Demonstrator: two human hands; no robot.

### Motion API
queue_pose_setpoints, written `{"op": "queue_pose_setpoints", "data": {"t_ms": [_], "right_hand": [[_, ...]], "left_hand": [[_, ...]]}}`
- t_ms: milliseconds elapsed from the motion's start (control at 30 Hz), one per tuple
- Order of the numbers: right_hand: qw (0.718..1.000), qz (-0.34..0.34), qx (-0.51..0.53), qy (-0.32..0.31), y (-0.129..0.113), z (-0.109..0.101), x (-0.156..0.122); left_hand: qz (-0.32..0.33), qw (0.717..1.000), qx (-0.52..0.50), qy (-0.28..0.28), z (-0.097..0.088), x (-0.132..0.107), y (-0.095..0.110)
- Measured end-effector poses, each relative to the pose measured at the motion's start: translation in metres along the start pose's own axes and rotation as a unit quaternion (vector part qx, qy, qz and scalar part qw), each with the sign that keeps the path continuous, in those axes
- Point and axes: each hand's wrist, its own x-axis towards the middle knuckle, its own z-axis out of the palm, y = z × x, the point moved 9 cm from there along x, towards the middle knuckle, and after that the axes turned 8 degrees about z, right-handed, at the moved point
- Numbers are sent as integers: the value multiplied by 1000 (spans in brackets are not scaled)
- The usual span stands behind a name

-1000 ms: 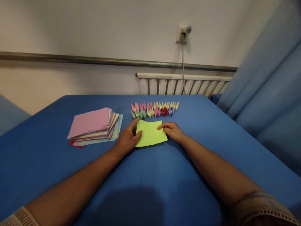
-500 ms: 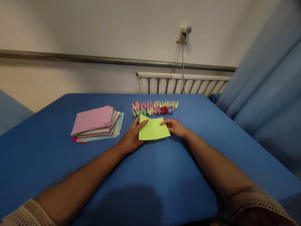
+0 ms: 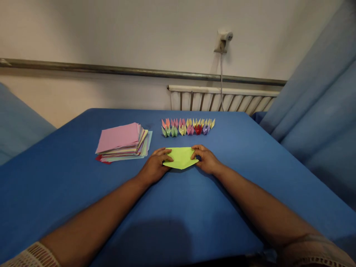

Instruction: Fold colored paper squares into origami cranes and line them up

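A lime-green sheet of origami paper (image 3: 181, 157) is held between my two hands, low over the blue table. Its near edge comes to a shallow point in the middle, and its two sides bend. My left hand (image 3: 156, 164) pinches the left side, fingers on top; the thumb is not plain to see. On the right side my right hand (image 3: 205, 158) grips the paper in the same way, fingertips curled over the edge. Beyond the paper stand two rows of small folded paper cranes (image 3: 190, 129) in pink, yellow, green, red and purple.
Left of my hands lies a thick, uneven stack of coloured paper (image 3: 119, 139), pink on top. A blue cover spreads over the table (image 3: 178, 207). Behind it are a white radiator (image 3: 222, 90), a wall pipe (image 3: 125, 69) and a plugged socket (image 3: 222, 41). Blue curtain (image 3: 314, 100) hangs at the right.
The green paper went from a nearly flat sheet with one raised corner to a bent shape with a pointed near edge. Both hands moved slightly nearer me, away from the cranes. The view shifted a little.
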Motion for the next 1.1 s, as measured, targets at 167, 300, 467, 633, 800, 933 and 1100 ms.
{"op": "queue_pose_setpoints", "data": {"t_ms": [167, 300, 467, 633, 800, 933, 1100], "right_hand": [[1000, -18, 10, 14, -5, -10, 5], [998, -58, 9, 24, -16, -26, 2], [997, -60, 16, -43, -21, -13, -1], [999, 32, 1, -33, -2, -3, 5], [989, 108, -100, 26, 6, -12, 5], [979, 70, -182, 62, -20, -15, -2], [970, -63, -212, -104, -55, 28, -15]], "left_hand": [[-9, 1000, -2, -8, -4, 9, -12], [18, 1000, 17, -10, -15, 11, -10], [54, 998, 11, -25, -15, 8, 2], [7, 998, -11, -56, -5, 9, -5], [-19, 999, 23, -32, -7, 10, -12], [-39, 997, 66, -9, -9, 8, -14], [-41, 991, 124, 27, -17, 5, -1]]}}
